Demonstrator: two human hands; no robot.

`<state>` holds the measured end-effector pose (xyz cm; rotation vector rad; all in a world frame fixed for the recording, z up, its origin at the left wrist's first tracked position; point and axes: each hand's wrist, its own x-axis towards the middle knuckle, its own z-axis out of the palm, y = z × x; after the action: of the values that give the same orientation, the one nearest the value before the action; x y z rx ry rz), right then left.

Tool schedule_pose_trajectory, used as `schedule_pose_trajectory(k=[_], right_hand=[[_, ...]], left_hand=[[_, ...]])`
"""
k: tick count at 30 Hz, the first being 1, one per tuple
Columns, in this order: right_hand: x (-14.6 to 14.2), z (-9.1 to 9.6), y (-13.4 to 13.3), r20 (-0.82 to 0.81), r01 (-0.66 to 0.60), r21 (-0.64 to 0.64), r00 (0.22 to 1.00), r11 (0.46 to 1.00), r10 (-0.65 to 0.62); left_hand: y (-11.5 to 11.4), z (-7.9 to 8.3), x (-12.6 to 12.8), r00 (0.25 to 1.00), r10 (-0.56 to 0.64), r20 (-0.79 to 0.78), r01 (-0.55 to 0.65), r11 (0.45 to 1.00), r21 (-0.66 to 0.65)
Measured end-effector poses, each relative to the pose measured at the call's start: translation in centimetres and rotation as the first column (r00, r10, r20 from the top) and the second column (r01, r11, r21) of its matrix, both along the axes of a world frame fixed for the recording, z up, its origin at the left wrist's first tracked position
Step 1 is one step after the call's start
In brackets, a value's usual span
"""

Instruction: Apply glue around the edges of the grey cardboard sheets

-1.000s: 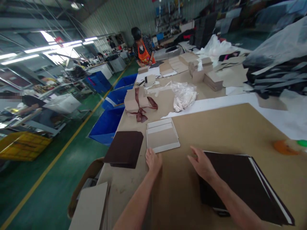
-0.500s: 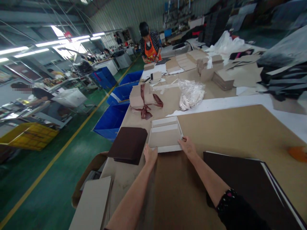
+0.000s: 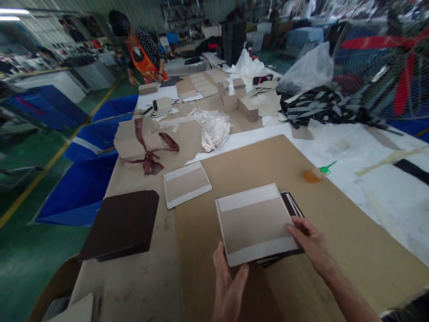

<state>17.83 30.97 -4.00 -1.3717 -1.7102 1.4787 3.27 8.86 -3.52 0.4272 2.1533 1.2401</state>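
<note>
A beige panel (image 3: 256, 223) with pale strips along its far and near edges is held between my two hands. My left hand (image 3: 229, 281) grips its near left corner, thumb on the front edge. At the right edge, my right hand (image 3: 311, 243) pinches the panel between thumb and fingers. Dark brown sheets (image 3: 292, 203) with light edges stick out from under it; whether my fingers hold them too, I cannot tell. A similar beige panel (image 3: 187, 183) lies flat on the table, farther left. A dark brown stack of sheets (image 3: 125, 223) sits at the table's left edge.
A beige bundle tied with brown ribbon (image 3: 144, 143) and a clear plastic bag (image 3: 214, 129) lie beyond. An orange bottle with a green nozzle (image 3: 315, 174) is at right. Blue bins (image 3: 77, 188) line the left side. A co-worker (image 3: 144, 58) stands at the far end; a fan (image 3: 395, 62) is at right.
The view has swung right. My hands have moved right and nearer with one beige panel, leaving a similar panel on the table. The dark brown sheets at right are now partly beneath the held panel.
</note>
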Motion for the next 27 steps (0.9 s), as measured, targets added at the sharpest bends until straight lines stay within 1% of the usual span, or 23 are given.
schedule_pose_trajectory(k=[2,3,5,7,9,11,13,14,16,19,22,25,27], right_hand=[[3.3,-1.5,0.8,0.067,0.075,0.009,0.995,0.997,-0.075],[4.3,-2.3,1.1,0.111,0.081,0.028,0.99,0.996,-0.084],[5.5,-3.8,1.6,0.201,0.06,0.085,0.977,0.995,-0.076],[5.7,-4.9,2.0,0.27,0.037,0.162,0.959,0.986,-0.081],[5.5,-5.6,2.4,0.319,0.058,0.252,0.937,0.966,-0.139],[5.2,-6.1,3.0,0.352,0.065,0.334,0.917,0.94,-0.189],[4.8,-6.6,3.8,0.373,0.051,0.376,0.906,0.925,-0.202],[4.6,-6.9,4.3,0.382,0.038,0.382,0.903,0.924,-0.195],[4.0,-7.6,5.3,0.407,0.004,0.366,0.899,0.931,-0.164],[3.1,-8.5,6.2,0.452,-0.059,0.308,0.887,0.95,-0.091],[2.5,-8.8,6.2,0.485,-0.104,0.286,0.873,0.952,-0.051],[2.1,-8.5,6.1,0.528,-0.109,0.289,0.847,0.951,-0.064],[1.9,-8.3,6.2,0.561,-0.108,0.29,0.824,0.951,-0.078]], left_hand=[[1.7,0.3,1.6,0.995,-0.075,0.068,0.069,0.994,0.083],[2.4,0.5,2.0,0.991,-0.102,0.085,0.093,0.991,0.097],[3.4,0.5,2.3,0.989,-0.126,0.071,0.122,0.991,0.057],[3.9,0.1,2.1,0.988,-0.152,0.014,0.152,0.988,-0.014],[4.1,-0.8,1.5,0.983,-0.181,-0.038,0.177,0.98,-0.085],[4.3,-1.9,0.6,0.983,-0.175,-0.055,0.168,0.979,-0.114],[4.7,-2.9,-0.2,0.99,-0.137,-0.027,0.133,0.985,-0.109],[4.9,-3.3,-0.5,0.992,-0.128,-0.004,0.127,0.987,-0.098],[5.6,-4.0,-0.9,0.988,-0.15,0.04,0.153,0.986,-0.068],[6.5,-4.5,-0.5,0.98,-0.197,0.017,0.197,0.98,0.01],[7.0,-4.2,0.5,0.984,-0.18,0.01,0.179,0.983,0.043],[7.0,-3.4,1.5,0.978,-0.162,0.131,0.155,0.986,0.062],[6.8,-3.0,2.0,0.966,-0.159,0.205,0.141,0.985,0.103]])
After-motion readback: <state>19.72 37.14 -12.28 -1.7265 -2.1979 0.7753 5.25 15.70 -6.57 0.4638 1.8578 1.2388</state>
